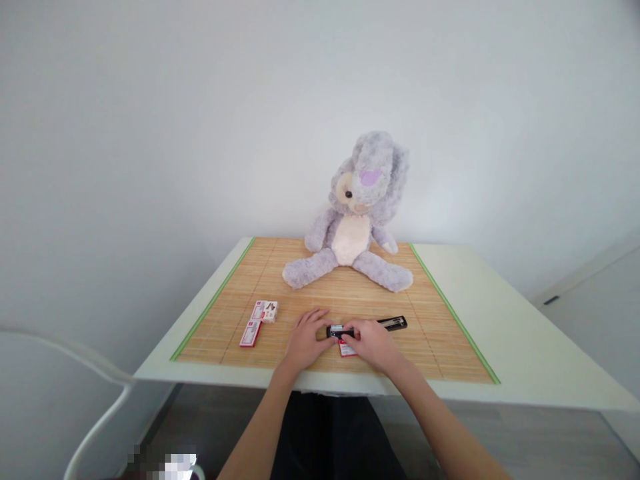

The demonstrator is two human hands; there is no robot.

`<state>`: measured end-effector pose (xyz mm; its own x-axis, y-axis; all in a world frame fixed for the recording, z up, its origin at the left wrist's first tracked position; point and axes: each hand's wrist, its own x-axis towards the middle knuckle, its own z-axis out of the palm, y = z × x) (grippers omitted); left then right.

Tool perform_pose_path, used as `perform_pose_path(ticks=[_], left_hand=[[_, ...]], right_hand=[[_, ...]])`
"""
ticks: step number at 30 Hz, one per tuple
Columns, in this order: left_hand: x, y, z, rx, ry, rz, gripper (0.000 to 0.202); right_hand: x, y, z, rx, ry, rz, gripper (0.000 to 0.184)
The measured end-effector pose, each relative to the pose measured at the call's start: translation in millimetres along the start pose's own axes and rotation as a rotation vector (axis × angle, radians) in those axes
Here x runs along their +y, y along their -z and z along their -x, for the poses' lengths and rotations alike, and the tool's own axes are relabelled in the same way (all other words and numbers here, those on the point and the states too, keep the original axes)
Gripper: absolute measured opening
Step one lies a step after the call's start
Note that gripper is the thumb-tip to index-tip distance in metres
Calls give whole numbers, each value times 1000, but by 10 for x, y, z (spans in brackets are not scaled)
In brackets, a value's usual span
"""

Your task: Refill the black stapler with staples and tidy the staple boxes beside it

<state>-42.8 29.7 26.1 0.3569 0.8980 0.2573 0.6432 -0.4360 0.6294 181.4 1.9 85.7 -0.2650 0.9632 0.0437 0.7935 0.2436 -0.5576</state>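
A black stapler [387,324] lies on the bamboo mat [280,280] near the table's front edge. My right hand [373,343] is closed over its left end, fingers curled round it. My left hand [305,340] rests beside that same end, fingers bent and touching it. A small red and white box [347,349] peeks out from under my right hand. Two more red and white staple boxes [251,333] [265,311] lie on the mat to the left of my hands.
A grey and cream plush rabbit [357,220] sits at the back of the mat against the wall. The white table [525,333] extends to the right of the mat. A white chair back [107,407] curves at the lower left.
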Motion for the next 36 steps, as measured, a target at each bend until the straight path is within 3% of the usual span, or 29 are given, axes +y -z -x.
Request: perform_pose_path(ticks=[4, 8, 11, 15, 18, 22, 31, 36], left_hand=[[2, 0, -2, -2, 4, -2, 34], [-4, -2, 2, -3, 9, 0, 34], [-7, 2, 5, -4, 11, 5, 34], [1, 6, 2, -5, 16, 11, 34], [11, 5, -1, -4, 20, 13, 36], [21, 7, -1, -4, 25, 7, 35], [23, 3, 8, 5, 17, 5, 34], [15, -3, 6, 9, 14, 13, 34]], right_hand=[[149, 138, 105, 45, -20, -70, 22], [585, 431, 376, 219, -137, -158, 46], [898, 535, 559, 324, -239, -237, 66], [1047, 435, 583, 240, -251, -397, 78], [1008, 371, 461, 197, -215, -475, 75], [882, 450, 262, 184, -123, -478, 63], [324, 559, 8, 99, 59, -217, 28], [110, 477, -50, 55, 84, -96, 24]])
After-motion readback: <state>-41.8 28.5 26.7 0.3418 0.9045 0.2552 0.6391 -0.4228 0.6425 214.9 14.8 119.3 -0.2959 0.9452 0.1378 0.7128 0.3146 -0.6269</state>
